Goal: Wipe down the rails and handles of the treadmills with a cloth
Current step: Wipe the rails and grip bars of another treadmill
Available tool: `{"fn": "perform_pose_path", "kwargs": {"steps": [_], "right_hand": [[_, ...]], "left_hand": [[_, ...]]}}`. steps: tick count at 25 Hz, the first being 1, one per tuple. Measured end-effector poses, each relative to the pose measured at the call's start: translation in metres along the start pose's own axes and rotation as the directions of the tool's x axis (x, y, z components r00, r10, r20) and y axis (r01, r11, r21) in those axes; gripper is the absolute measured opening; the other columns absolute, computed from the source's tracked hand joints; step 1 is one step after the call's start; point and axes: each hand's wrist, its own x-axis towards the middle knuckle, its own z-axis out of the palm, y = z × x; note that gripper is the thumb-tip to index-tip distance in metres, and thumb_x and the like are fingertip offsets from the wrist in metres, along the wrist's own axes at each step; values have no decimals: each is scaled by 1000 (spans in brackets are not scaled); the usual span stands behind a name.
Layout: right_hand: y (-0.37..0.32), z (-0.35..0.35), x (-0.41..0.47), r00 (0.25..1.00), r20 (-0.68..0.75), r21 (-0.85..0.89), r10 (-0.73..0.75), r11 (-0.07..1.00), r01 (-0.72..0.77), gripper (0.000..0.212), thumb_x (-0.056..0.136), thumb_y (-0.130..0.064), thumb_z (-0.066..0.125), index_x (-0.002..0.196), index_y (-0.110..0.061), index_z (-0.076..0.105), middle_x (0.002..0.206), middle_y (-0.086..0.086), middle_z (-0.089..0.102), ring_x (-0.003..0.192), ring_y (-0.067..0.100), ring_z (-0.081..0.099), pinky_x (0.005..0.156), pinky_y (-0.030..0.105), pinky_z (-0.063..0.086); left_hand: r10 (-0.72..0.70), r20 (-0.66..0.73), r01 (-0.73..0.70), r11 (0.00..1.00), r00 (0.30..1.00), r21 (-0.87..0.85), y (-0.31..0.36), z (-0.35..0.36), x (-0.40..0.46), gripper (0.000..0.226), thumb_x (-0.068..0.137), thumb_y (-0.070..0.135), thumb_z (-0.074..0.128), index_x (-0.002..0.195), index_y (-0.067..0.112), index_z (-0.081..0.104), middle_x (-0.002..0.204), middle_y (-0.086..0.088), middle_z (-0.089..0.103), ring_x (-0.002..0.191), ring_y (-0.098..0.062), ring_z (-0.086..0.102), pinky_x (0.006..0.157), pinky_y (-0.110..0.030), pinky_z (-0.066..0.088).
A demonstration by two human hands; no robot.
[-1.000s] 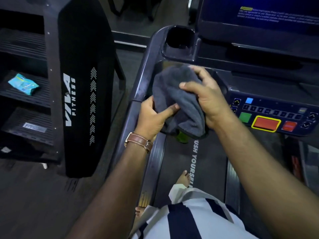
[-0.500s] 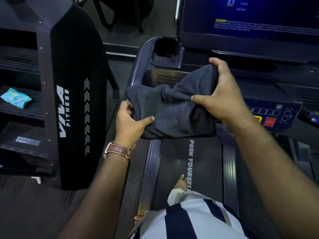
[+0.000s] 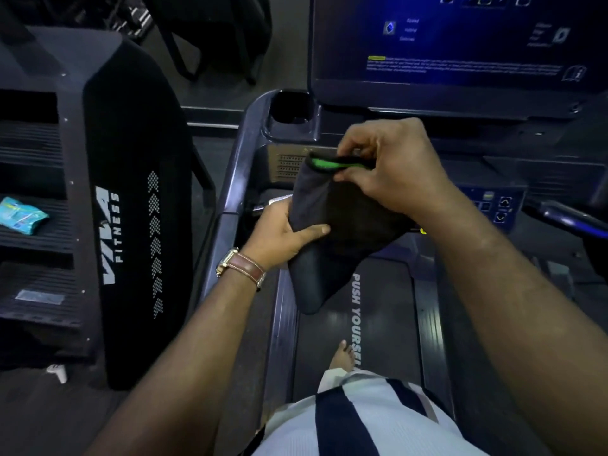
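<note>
Both hands hold a dark grey cloth (image 3: 332, 222) in the air above the treadmill's (image 3: 388, 324) belt, in front of the console. The right hand (image 3: 391, 169) pinches the cloth's top edge between thumb and curled fingers, where a bright green strip (image 3: 324, 164) shows along the fold. The left hand (image 3: 283, 232), with a brown-strapped watch (image 3: 241, 266) on its wrist, grips the cloth's lower left side, thumb lying across the front and fingers hidden behind. The cloth hangs down to a rounded fold over the belt, just beside the white lettering. The left rail (image 3: 237, 179) runs up past the left hand to a cup holder (image 3: 289, 106). A lit blue screen (image 3: 460, 41) stands above the hands. To the left is a black machine (image 3: 131, 205), and a teal packet (image 3: 19, 215) lies on its step. A bare foot (image 3: 342, 355) stands on the belt.
</note>
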Motion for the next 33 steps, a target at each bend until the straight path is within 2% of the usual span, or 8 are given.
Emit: {"fn": "perform_pose_path", "kwargs": {"steps": [4,7,12,15,22,25,28,33], "right_hand": [[22,1,-2,914,-12,-32,407,913,-407,26,78,-36,82,87,-19,65,78,-4,63,84,18,62,73,31,51],[21,12,-10,829,49,345,557,769,-537,36,70,-37,87,75,-11,64,72,9,71,71,28,70,66,37,57],[4,10,-23,809,280,676,517,493,-548,42,64,-7,91,95,8,66,75,16,74,66,25,71,62,38,59],[27,-10,-27,762,410,351,502,684,-640,38,55,2,90,89,-1,76,82,16,76,73,25,73,67,41,61],[71,-32,-42,640,678,339,362,618,-709,12,91,1,62,98,-1,71,96,19,74,78,22,72,71,33,61],[82,-35,-43,741,598,651,306,354,-671,20,86,-6,60,101,-1,73,93,16,75,79,22,74,71,32,61],[86,-27,-56,835,474,880,280,-116,-460,42,80,-41,64,107,-11,76,109,13,74,102,27,71,82,40,59],[87,15,-96,688,593,713,419,124,-690,89,57,14,78,136,-17,54,116,13,71,110,34,68,73,43,60]], "left_hand": [[232,-235,-202,969,944,145,3,14,-9,53,75,10,81,114,13,47,113,-8,59,103,-17,61,91,-33,53],[483,-421,-315,856,767,409,15,33,-26,52,76,39,79,101,0,57,110,-14,42,101,-18,46,87,-22,45],[-3,-215,-35,985,977,-171,33,50,-29,27,72,18,77,92,10,61,93,-8,66,82,-19,64,73,-38,54],[-220,-133,142,890,966,-433,26,18,-18,23,74,-17,52,77,4,60,68,-1,66,62,-14,59,58,-26,48],[-159,372,11,929,915,369,13,-91,-17,30,64,9,90,83,9,68,79,-4,71,72,-11,63,71,-32,53],[-101,215,124,988,971,-95,18,-106,-16,41,63,-3,81,99,8,68,88,2,72,78,-10,66,69,-29,56],[-143,86,156,602,986,-783,13,-90,-20,61,81,-4,63,135,17,47,107,-1,69,81,-10,69,70,-27,58],[-312,76,278,680,947,-679,-10,-62,-24,90,74,-23,53,147,26,34,106,-9,71,84,-19,72,70,-36,61]]}}
